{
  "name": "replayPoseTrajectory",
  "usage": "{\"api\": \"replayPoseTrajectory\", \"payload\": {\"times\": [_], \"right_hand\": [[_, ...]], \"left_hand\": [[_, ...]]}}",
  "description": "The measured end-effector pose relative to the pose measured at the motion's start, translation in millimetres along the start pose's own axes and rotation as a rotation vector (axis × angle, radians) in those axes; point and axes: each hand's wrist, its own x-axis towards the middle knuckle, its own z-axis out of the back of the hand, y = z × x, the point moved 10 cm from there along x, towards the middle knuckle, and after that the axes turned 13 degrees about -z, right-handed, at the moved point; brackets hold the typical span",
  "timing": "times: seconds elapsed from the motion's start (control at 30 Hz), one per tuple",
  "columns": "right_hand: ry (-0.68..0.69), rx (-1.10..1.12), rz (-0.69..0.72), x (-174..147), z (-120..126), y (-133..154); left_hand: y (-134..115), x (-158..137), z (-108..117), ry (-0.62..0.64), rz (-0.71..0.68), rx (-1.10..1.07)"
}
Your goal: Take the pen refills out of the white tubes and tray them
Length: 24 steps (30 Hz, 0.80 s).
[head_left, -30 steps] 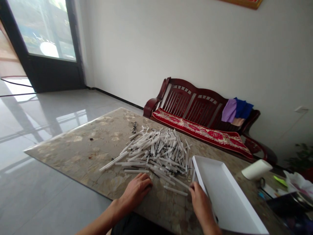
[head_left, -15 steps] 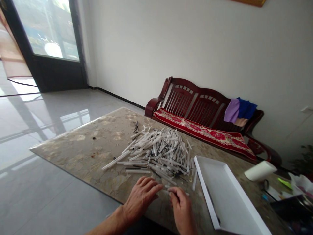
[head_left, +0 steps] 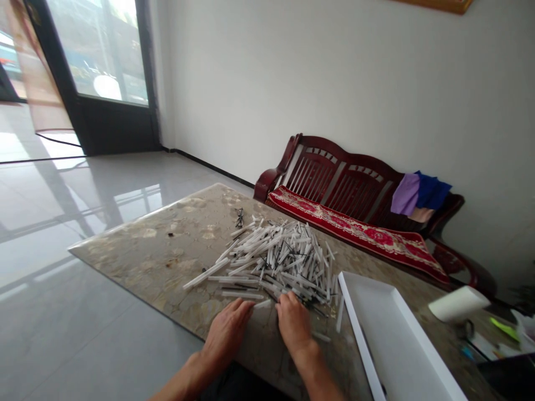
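Note:
On the table a heap of thin white plastic tubes (head_left: pixel 278 253), with dark thin sticks among them, lies just beyond my hands. My left hand (head_left: pixel 229 328) is closed at the near side of the heap, and a short white tube (head_left: pixel 262 304) sticks out to the right from its fingertips. The fingers of my right hand (head_left: pixel 293 322) are curled together near the heap's front edge, a small gap from that tube's end. Whatever they pinch is hidden. A loose pale tube (head_left: pixel 321 336) lies to the right of my right wrist.
A shallow white box (head_left: pixel 401 340) stands on the table (head_left: pixel 146 245) to the right. Beyond it are a white roll (head_left: pixel 458 304) and a bright green item (head_left: pixel 504 328). Dark wire-like glasses (head_left: pixel 239 218) lie behind the heap. A red-cushioned wooden bench (head_left: pixel 355 189) stands past the table.
My right hand has moved forward and left to the heap's front edge. My left hand has shifted slightly left, with a tube now showing at its fingertips. The view has turned slightly left.

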Motion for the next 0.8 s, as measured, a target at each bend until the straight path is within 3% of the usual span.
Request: {"api": "replayPoseTrajectory", "payload": {"times": [0.2,0.33,0.6,0.8], "right_hand": [[0.048,-0.182,0.029,6.8,0.4,13.5],[0.049,-0.179,0.011,3.5,2.8,-3.0],[-0.066,0.216,-0.058,-16.3,-0.7,-61.2],[-0.225,0.518,0.030,-27.6,29.5,-81.1]], "left_hand": [[4.9,-1.1,0.6,-0.034,0.027,-0.060],[13.6,0.9,6.1,-0.095,0.079,-0.197],[21.6,11.4,-0.6,-0.074,0.144,-0.293],[10.7,12.7,-10.4,-0.041,0.094,-0.213]]}}
